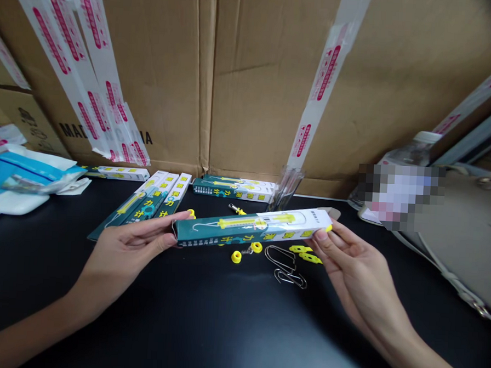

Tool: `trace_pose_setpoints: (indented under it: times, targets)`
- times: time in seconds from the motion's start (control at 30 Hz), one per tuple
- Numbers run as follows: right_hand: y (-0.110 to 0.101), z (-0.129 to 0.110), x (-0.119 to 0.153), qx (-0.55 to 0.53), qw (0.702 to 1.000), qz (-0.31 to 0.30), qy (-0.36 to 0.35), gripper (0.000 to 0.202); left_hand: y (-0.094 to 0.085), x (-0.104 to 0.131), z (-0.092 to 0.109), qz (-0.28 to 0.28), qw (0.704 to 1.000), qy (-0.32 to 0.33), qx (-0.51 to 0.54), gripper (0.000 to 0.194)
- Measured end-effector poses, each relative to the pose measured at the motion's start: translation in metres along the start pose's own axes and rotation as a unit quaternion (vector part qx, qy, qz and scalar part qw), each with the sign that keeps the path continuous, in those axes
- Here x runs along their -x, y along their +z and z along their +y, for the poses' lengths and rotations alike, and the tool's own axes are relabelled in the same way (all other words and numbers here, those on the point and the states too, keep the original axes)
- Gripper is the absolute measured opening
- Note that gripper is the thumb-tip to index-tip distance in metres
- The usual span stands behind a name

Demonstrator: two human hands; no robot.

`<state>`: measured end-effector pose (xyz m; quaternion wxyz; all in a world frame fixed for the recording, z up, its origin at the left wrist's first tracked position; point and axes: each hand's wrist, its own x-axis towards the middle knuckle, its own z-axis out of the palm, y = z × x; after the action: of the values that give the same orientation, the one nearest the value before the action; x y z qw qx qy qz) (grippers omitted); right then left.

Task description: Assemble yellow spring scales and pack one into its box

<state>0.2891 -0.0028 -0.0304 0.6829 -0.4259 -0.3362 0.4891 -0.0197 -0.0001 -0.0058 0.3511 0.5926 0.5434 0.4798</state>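
A long green and white printed box [247, 228] is held level above the black table, between my two hands. My left hand [133, 249] pinches its left end. At the right end, where a flap stands open and a bit of yellow shows, my right hand [344, 255] grips the box between thumb and fingers. Beneath and behind the box lie yellow ring caps [236, 257] with a spring, bent metal hooks [290, 278] and yellow flat parts [309, 257]. Part of this group is hidden by the held box.
Several similar boxes [146, 201] lie at the back left, with stacked ones [232, 189] at centre back. Clear tubes [287, 186] stand beside them. Large cardboard cartons [258, 97] wall the back. A bottle [415, 152] and grey bag [461, 234] are right, plastic packets [27, 172] left.
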Motion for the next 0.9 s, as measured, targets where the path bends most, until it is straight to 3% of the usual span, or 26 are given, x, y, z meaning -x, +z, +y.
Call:
trace_pose_setpoints:
  times: [0.17, 0.4, 0.57, 0.9]
  targets:
    - [0.002, 0.0, 0.001, -0.004, 1.0, 0.008, -0.016, 0.038, 0.004, -0.001, -0.004, -0.033, 0.994, -0.005, 0.105, 0.045]
    - [0.002, 0.001, 0.001, -0.003, 1.0, 0.004, -0.009, 0.038, 0.006, 0.002, -0.009, -0.027, 0.996, 0.015, 0.088, 0.04]
    - [0.001, 0.003, -0.002, 0.0, 1.0, -0.003, -0.005, 0.039, 0.006, 0.005, -0.004, -0.052, 0.995, 0.027, 0.085, 0.037]
    - [-0.002, 0.008, -0.001, 0.009, 0.999, -0.028, 0.017, 0.04, 0.008, 0.01, -0.016, -0.072, 0.995, 0.013, 0.062, 0.054]
